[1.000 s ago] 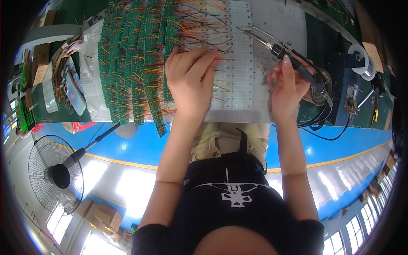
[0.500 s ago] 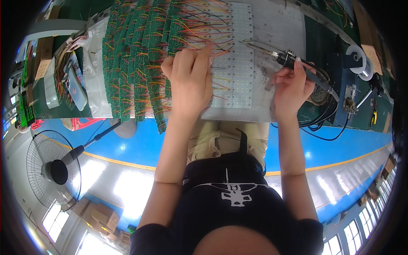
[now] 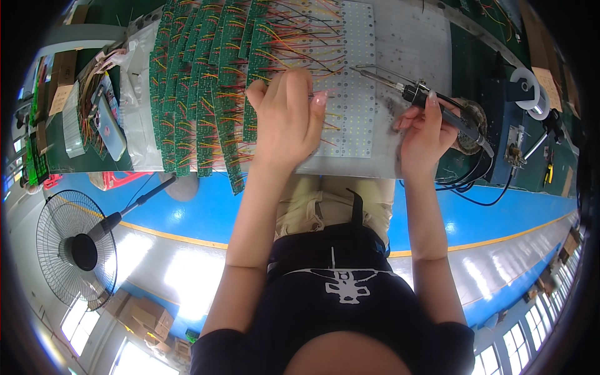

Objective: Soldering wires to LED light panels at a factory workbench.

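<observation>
My right hand (image 3: 427, 139) holds a black-handled soldering iron (image 3: 415, 95), its thin metal tip pointing left over the white LED board (image 3: 357, 119). A thin metal guide runs alongside the tip. My left hand (image 3: 284, 119) is closed with bent fingers over the ends of the green circuit boards (image 3: 206, 81) and the left part of the LED board. What its fingertips hold is hidden; a short dark wire shows beside the thumb. Red, yellow and black wires (image 3: 306, 53) run from the green boards across to the LED board.
A solder spool (image 3: 528, 90) stands at the right, with a round tip-cleaning holder (image 3: 472, 125) and black cables (image 3: 465, 178) nearer. At the left lie a phone (image 3: 109, 128) and a wire bundle (image 3: 87, 119). A standing fan (image 3: 78, 250) is beyond the table's edge.
My left hand has shifted a little to the right and nearer me, its thumb now further out over the LED board. The soldering iron's tip has moved slightly left and nearer me.
</observation>
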`<state>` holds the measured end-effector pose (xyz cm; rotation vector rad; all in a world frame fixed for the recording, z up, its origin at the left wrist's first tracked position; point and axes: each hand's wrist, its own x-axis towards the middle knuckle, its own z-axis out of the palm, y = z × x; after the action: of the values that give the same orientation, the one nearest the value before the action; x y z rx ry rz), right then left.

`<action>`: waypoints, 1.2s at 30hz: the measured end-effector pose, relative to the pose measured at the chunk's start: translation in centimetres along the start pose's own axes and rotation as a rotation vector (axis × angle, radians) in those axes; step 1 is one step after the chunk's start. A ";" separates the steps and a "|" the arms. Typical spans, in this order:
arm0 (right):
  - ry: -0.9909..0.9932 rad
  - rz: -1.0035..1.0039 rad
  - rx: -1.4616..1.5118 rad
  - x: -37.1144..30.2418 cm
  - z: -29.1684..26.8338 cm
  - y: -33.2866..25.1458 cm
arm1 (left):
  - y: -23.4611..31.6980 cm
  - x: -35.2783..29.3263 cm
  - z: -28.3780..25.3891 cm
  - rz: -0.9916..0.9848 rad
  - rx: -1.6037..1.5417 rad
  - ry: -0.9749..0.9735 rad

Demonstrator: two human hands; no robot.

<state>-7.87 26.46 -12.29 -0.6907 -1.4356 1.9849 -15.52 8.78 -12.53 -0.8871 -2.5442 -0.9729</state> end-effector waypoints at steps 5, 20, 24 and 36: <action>-0.008 -0.012 0.015 0.0 -0.1 0.2 | 0.1 0.3 0.0 0.007 0.062 -0.046; 0.000 0.011 0.017 0.1 0.0 0.3 | -0.2 0.5 0.2 0.081 0.054 -0.095; -0.005 0.005 0.010 0.0 0.0 0.4 | -0.1 0.6 0.4 0.126 0.164 -0.145; 0.039 0.017 -0.103 -0.1 0.1 0.6 | 0.5 1.6 -0.2 0.098 0.239 -0.278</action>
<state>-7.96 26.20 -12.87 -0.7847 -1.5214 1.9101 -16.42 9.66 -11.46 -1.1283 -2.7371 -0.5326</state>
